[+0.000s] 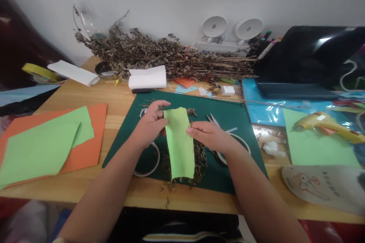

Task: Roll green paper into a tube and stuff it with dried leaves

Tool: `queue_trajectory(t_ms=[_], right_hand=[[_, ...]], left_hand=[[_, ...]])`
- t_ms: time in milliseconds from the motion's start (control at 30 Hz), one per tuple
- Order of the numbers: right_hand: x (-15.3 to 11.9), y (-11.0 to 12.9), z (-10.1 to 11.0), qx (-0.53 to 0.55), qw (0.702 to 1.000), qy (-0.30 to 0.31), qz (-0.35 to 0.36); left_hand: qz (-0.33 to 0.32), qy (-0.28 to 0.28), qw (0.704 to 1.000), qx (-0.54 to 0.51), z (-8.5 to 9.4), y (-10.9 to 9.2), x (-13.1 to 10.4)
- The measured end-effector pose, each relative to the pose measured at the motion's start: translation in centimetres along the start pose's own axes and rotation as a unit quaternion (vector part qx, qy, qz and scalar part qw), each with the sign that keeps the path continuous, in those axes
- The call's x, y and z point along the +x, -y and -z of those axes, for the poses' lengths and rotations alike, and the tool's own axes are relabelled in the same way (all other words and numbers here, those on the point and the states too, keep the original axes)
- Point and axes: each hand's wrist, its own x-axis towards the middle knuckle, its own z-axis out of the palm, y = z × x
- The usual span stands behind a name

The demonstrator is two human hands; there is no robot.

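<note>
A strip of light green paper (181,144) is held up over the green cutting mat (228,178). My left hand (152,124) pinches its upper left edge between thumb and fingers. On the right edge, my right hand (209,134) grips it with the thumb in front. Dried plant pieces (201,161) lie beneath and behind the strip, partly hidden by it. Scissors (213,120) rest on the mat beyond my right hand, their handles covered. A roll of tape (157,159) lies below my left hand, and a white ring (242,140) sits partly under my right forearm.
A large bundle of dried stalks (159,53) runs along the wall. Green sheets (37,144) on orange paper (98,133) are at left. To the right are a yellow glue gun (327,123), a pale fan-shaped piece (319,186) and a black laptop-like device (319,57).
</note>
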Motion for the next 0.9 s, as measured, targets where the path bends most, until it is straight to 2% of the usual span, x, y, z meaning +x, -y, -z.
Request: queue_trajectory(t_ms=[167, 233, 300, 400, 500, 600, 667, 700, 800, 900], right_hand=[[0.3, -0.6, 0.5, -0.011, 0.997, 0.075, 0.001], [0.5, -1.1, 0.4, -0.037, 0.996, 0.076, -0.008], [0.7, -1.8, 0.2, -0.082, 0.995, 0.044, -0.03], [1.1, -2.6, -0.4, -0.167, 0.983, -0.037, -0.06], [1.1, -2.6, -1.2, -0.227, 0.967, -0.099, -0.06], [0.5, -1.8, -1.9, -0.296, 0.943, -0.151, 0.017], [0.0, -1.1, -2.5, -0.334, 0.921, -0.163, 0.115], [-0.2, -0.8, -2.9, -0.338, 0.914, -0.152, 0.165], [-0.4, -0.4, -4.0, -0.303, 0.911, -0.089, 0.265], [-0.1, -0.8, -4.6, -0.278, 0.918, -0.049, 0.28]], left_hand=[[0.017, -0.015, 0.995, 0.102, 0.9, 0.5, 0.5], [0.025, -0.033, 0.982, 0.182, 1.3, 0.4, 0.6], [0.003, -0.026, 0.958, 0.285, 1.6, 0.3, 0.8], [-0.047, 0.046, 0.904, 0.423, 1.5, 0.8, 1.1], [-0.068, 0.1, 0.849, 0.514, 0.9, 1.9, 1.4], [-0.102, 0.106, 0.783, 0.604, 0.3, 2.5, 1.1], [-0.123, 0.094, 0.746, 0.648, 0.2, 2.4, 0.7], [-0.128, 0.082, 0.736, 0.66, 0.1, 2.3, 0.4], [-0.135, 0.071, 0.728, 0.668, 0.1, 1.9, -0.4], [-0.134, 0.078, 0.741, 0.653, 0.2, 2.1, -0.9]])
